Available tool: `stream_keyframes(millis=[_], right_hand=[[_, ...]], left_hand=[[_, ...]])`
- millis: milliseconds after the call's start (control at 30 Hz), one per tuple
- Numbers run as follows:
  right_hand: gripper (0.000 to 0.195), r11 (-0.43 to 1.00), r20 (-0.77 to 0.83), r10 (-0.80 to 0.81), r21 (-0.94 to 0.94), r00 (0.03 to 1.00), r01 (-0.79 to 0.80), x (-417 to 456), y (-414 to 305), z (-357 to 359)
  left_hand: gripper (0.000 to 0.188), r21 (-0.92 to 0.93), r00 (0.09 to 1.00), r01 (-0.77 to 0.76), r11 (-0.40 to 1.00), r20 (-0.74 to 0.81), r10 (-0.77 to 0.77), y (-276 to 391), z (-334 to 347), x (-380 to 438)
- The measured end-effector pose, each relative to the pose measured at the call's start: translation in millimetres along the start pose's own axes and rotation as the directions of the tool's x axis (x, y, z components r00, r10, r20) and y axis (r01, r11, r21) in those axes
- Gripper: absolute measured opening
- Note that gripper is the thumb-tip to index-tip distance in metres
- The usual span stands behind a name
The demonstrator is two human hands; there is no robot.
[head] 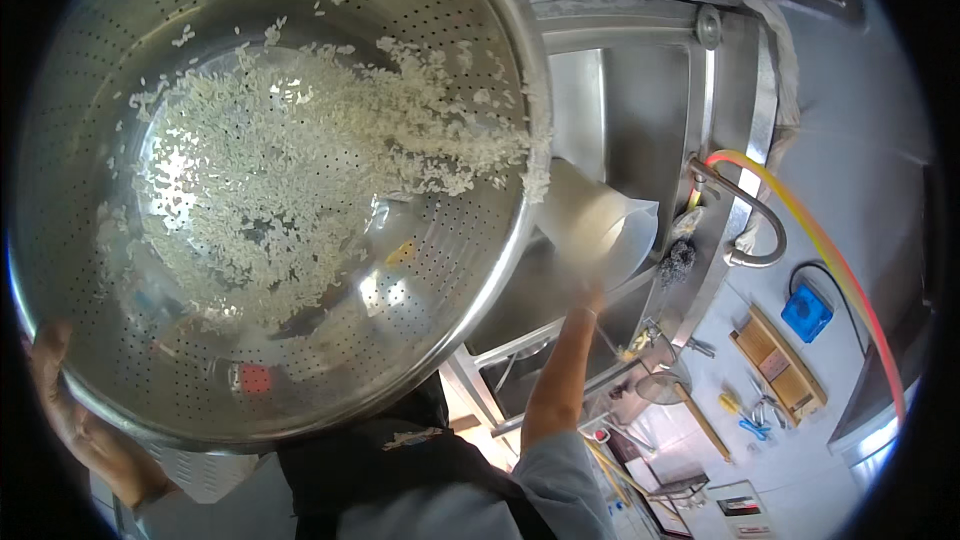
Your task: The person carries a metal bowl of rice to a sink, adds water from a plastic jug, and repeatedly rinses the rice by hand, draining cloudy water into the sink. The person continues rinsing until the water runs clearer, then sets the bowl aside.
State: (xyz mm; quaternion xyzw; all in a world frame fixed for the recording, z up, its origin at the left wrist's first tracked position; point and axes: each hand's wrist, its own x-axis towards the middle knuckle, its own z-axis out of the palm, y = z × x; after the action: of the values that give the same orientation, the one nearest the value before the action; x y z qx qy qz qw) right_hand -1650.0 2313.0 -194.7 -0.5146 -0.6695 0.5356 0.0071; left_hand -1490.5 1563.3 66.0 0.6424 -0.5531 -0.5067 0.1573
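Observation:
A large perforated stainless-steel colander fills the left of the view, tilted up towards me. White rice grains lie spread over its bottom, with a trail running to the rim at the right. My left hand grips the rim at the lower left. Beyond the right rim is a translucent plastic jug, partly hidden by the colander, with whitish contents showing. My right hand, blurred and mostly covered, holds this jug from below; its fingers are hard to make out.
Behind the jug is a steel sink with a curved tap and a red-yellow hose. A metal scourer sits on the sink's edge. A strainer with a wooden handle, a wooden slicer board and a blue box are at the right.

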Motion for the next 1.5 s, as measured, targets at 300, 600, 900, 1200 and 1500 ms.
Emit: stream_keyframes(millis=[300, 600, 900, 1200, 1500], right_hand=[[0.025, 0.999, -0.061, -0.006, -0.035, 0.998, 0.004, 15.2, -14.4, -2.1], [0.021, 0.989, 0.153, -0.146, 0.009, 0.977, 0.147, -63.9, -17.1, 39.8], [0.009, 0.971, 0.203, -0.223, 0.127, 0.953, 0.200, -139.8, -47.0, 66.4], [0.022, 0.973, 0.196, -0.232, 0.064, 0.953, 0.224, -208.7, -97.1, -7.9], [0.029, 0.957, 0.234, -0.276, -0.024, 0.932, 0.290, -304.5, -172.2, -32.3]], left_hand=[[0.051, -0.005, 0.998, 0.059, 0.998, -0.008, -0.059, -24.2, -7.9, 8.7], [0.055, 0.164, 0.903, -0.222, 0.961, 0.405, 0.139, 56.1, 45.2, -11.6], [0.052, -0.068, 0.503, -0.390, 0.918, 0.820, 0.274, 139.2, 91.1, -78.7], [0.053, -0.111, 0.257, -0.638, 0.762, 0.902, 0.346, 91.3, 210.7, -96.4], [0.055, -0.195, 0.132, -0.580, 0.791, 0.936, 0.327, 34.9, 315.9, -72.4]])
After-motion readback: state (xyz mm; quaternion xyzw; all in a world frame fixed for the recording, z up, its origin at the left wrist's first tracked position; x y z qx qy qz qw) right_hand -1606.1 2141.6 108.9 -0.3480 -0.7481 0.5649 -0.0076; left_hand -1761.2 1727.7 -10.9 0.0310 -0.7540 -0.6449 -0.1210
